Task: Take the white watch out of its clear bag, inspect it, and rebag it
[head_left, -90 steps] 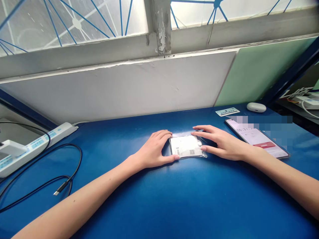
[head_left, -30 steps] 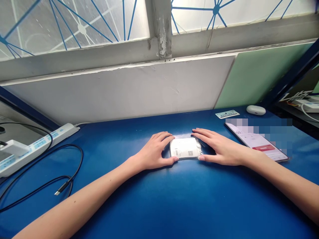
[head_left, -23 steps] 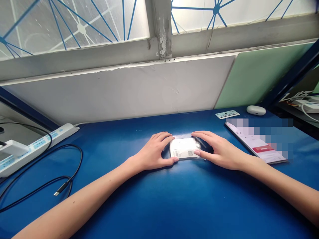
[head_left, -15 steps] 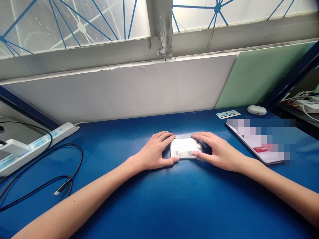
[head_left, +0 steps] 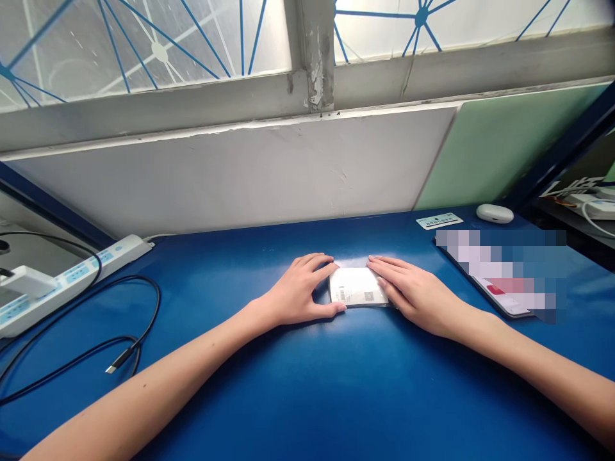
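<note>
A small white packet (head_left: pixel 356 286) in clear wrap, with a barcode label, lies flat in the middle of the blue table (head_left: pixel 307 384). My left hand (head_left: pixel 295 293) is cupped at its left edge, fingers on the far side and thumb at the near corner, pinching it in place. My right hand (head_left: pixel 414 293) lies flat over the packet's right end, fingers stretched out and held together, palm down. The right part of the packet is hidden under those fingers.
A phone (head_left: pixel 494 282) with a lit screen lies to the right. Behind it are a white earbud case (head_left: pixel 494 213) and a small label card (head_left: pixel 439 220). At the left are a white power strip (head_left: pixel 72 275) and a black cable (head_left: pixel 129 355). A white wall panel rises behind the table.
My right hand has slid left and flattened onto the packet, covering more of its right end; the loose clear wrap seen earlier is now under it. My left hand has stayed put.
</note>
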